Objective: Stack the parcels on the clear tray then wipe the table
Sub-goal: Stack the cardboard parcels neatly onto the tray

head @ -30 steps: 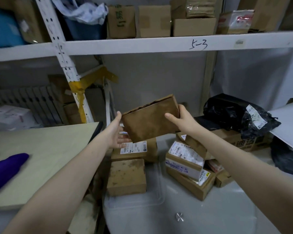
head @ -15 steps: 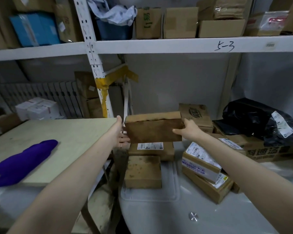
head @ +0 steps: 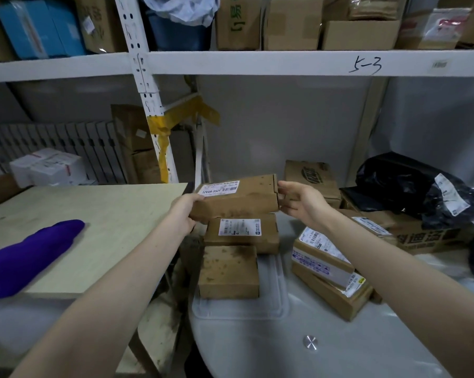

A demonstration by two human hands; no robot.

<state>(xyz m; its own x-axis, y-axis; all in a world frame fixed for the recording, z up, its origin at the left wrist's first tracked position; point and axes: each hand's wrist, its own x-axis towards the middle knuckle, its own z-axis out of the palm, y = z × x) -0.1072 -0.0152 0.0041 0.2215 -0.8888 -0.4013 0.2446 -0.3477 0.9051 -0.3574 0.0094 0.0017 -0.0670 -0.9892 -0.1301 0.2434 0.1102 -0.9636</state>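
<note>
Shelving [head: 257,64] spans the top of the frame. At lower right I see the white table [head: 366,350], and at left the wooden table [head: 107,214] with a purple cloth [head: 31,257] lying towards its lower-left edge. A clear tray [head: 271,306] lies on the white table at lower centre. A plain parcel [head: 227,271] sits on it, with a labelled parcel [head: 241,233] just behind. Right of the tray, a loose pile of parcels [head: 326,271] rests on the white table. At centre, the top parcel [head: 244,197] is held level directly over the labelled one; I cannot tell whether they touch. The left hand [head: 184,211] has its fingers wrapped round the parcel's left end. The right hand [head: 304,203] has its fingers [head: 285,185] spread apart, tips at the parcel's right end.
</note>
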